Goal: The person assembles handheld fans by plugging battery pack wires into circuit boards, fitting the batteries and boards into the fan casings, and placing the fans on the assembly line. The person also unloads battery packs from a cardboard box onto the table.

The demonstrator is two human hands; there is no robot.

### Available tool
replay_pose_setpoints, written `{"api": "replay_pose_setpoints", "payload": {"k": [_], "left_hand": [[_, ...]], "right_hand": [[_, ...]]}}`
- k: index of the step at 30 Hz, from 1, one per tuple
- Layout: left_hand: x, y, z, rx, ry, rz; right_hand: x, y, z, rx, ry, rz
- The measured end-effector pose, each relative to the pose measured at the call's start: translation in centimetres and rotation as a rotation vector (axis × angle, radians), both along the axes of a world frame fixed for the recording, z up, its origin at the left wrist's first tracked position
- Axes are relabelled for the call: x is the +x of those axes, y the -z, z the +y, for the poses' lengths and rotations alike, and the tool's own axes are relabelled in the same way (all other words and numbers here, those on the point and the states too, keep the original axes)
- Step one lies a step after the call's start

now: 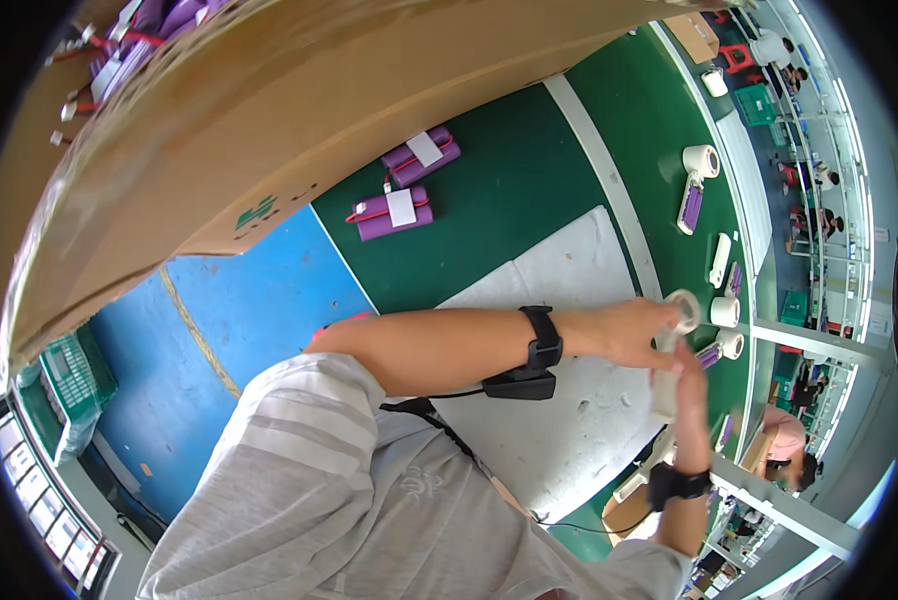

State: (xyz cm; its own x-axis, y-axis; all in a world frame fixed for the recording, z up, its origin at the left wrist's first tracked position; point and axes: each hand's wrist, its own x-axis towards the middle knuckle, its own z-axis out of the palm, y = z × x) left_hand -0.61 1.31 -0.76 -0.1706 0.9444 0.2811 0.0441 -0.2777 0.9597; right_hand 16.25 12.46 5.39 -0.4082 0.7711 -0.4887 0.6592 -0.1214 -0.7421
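Observation:
My left hand (634,332) reaches across to the right, its fingers closed around the upper part of a white handheld device with a round, ring-shaped head (685,310). My right hand (690,395) comes up from below, blurred by motion, its fingers against the device's handle just under the left hand. Details of the handle are hidden by the fingers and the blur. Beneath both hands a pale grey mat (559,410) lies on the green table. Similar white devices stand close by on the right, among them one with a round head and purple insert (730,346).
A large open cardboard box (349,90) fills the upper left, with purple battery packs (169,20) inside. Two wired purple battery packs (394,213) lie beside it on the green table. Another white device (702,160) lies farther right. People sit at benches beyond the table.

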Motion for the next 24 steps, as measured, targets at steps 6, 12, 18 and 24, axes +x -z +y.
{"api": "replay_pose_setpoints", "payload": {"k": [6, 12, 18, 24], "left_hand": [[-0.3, 1.3, 0.5, -0.002, 0.316, 0.388], [1.3, 3.7, 1.0, 0.261, 0.070, 0.257], [0.8, 3.0, -0.6, 0.262, 0.044, -0.014], [2.5, 0.6, 2.1, 0.266, 0.017, -0.360]], "right_hand": [[1.2, -2.2, -3.6, 0.110, -0.462, -0.288], [-12.6, -9.3, -10.3, 0.546, -0.891, -0.123], [-24.7, -3.5, -17.6, 0.417, -1.450, 0.043], [-27.2, 0.3, -19.8, 0.938, -1.680, -0.010]]}}
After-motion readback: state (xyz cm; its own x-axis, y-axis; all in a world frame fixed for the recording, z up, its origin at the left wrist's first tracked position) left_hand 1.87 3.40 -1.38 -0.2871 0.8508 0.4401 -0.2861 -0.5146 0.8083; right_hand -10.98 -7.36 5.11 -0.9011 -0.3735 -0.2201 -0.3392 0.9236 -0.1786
